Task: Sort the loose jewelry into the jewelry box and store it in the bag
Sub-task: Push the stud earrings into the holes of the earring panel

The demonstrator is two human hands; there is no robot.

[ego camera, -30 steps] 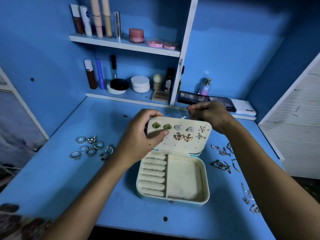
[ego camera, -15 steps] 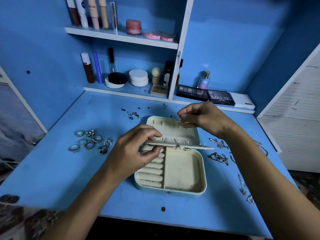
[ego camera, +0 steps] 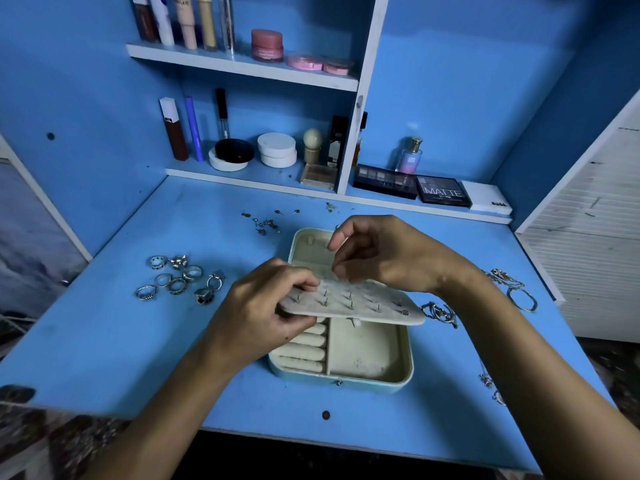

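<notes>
Cream-coloured and open, the jewelry box point(ego camera: 367, 362) is seen on the blue desk point(ego camera: 104, 341), its base showing ring rolls on the left and a plain compartment on the right. An earring panel point(ego camera: 353, 303) is held roughly level over the base, its back turned up so that the earring posts point(ego camera: 325, 296) are seen sticking upward through it. The panel's left end is pinched by the left hand point(ego camera: 256, 313), thumb on top and fingers curled beneath. The right hand point(ego camera: 384, 254) is held above the panel's far edge, its fingers curled with the tips close together at the panel's surface; whether anything is pinched between them cannot be told. The box lid point(ego camera: 304, 247) is partly seen behind the hands.

A cluster of silver rings point(ego camera: 180, 280) is laid out on the desk left of the box. Small earring backs and studs point(ego camera: 266, 221) are scattered beyond the box. Chains and bracelets point(ego camera: 512, 289) are spread on the desk to the right, partly hidden by the right forearm. Cosmetics are lined up on the shelves point(ego camera: 242, 69) behind the desk.
</notes>
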